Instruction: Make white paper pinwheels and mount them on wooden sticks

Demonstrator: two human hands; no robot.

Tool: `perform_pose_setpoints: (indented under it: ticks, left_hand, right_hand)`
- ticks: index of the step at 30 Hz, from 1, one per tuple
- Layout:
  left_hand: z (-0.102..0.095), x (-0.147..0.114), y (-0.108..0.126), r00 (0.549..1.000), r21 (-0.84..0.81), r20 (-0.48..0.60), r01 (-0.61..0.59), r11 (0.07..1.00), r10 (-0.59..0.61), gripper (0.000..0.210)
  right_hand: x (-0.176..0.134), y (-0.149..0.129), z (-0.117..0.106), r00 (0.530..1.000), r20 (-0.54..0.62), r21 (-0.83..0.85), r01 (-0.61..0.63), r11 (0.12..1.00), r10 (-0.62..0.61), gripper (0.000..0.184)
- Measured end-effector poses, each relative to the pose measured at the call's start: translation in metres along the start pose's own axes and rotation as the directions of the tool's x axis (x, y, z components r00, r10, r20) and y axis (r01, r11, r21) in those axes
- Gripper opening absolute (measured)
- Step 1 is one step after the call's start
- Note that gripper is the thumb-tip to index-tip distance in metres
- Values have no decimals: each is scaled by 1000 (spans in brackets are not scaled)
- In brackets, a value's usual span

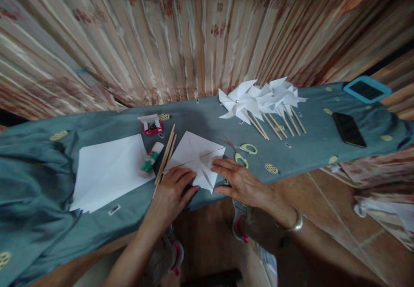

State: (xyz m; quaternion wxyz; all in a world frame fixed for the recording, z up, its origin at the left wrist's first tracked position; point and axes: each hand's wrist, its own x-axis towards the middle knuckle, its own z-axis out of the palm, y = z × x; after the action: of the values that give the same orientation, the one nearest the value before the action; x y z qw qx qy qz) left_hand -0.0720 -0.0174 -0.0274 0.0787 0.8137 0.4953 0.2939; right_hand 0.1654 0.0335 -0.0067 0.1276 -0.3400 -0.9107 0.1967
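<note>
A square white paper sheet (190, 149) with slits running in from its corners lies at the front edge of the cloth-covered table. My left hand (176, 185) rests on its lower left part, fingers stretched out flat and thumb apart. On the right side of the sheet lie the fingertips of my right hand (236, 179), which is open with the thumb spread toward the lower corner. Just beyond that hand are green-handled scissors (244, 151), their blades pointing toward the sheet. Several wooden sticks (166, 153) lie left of the sheet, partly beside my left hand.
White paper stack (106, 166) at left, with a green glue stick (152, 157) on its edge. Behind it stands an opened red box (152, 126) of small dark pieces. Several paper pinwheels (242, 99) lie at the back. A phone (349, 129) and blue-framed tablet (367, 89) lie right.
</note>
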Motion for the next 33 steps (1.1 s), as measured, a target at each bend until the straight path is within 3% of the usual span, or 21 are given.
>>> perform_pose_setpoints:
  ticks: [5, 11, 16, 24, 29, 33]
  left_hand:
    - [-5, 0, 4, 999, -34, -33, -10, 999, 9, 23]
    - [-6, -1, 6, 999, -72, 34, 43, 996, -40, 21]
    - [-1, -3, 6, 991, -51, 96, 95, 994, -90, 39]
    - [-1, -1, 8, 998, 19, 64, 21, 1000, -23, 22]
    - [-1, 0, 8, 1000, 27, 12, -6, 1000, 5, 21]
    - [0, 1, 9, 1000, 37, 1, 4, 999, -4, 22]
  right_hand:
    - [0, 1, 0, 1000, -10, 27, 0, 1000, 0, 49]
    - [5, -2, -3, 1000, 7, 34, -7, 999, 7, 44]
    - [7, -1, -5, 1000, 12, 44, -3, 999, 3, 46]
    - [6, 0, -7, 1000, 20, 70, -12, 998, 11, 45]
    - [6, 1, -6, 1000, 5, 87, -18, 996, 18, 47]
    - [8, -3, -5, 998, -41, 141, -38, 989, 44, 38]
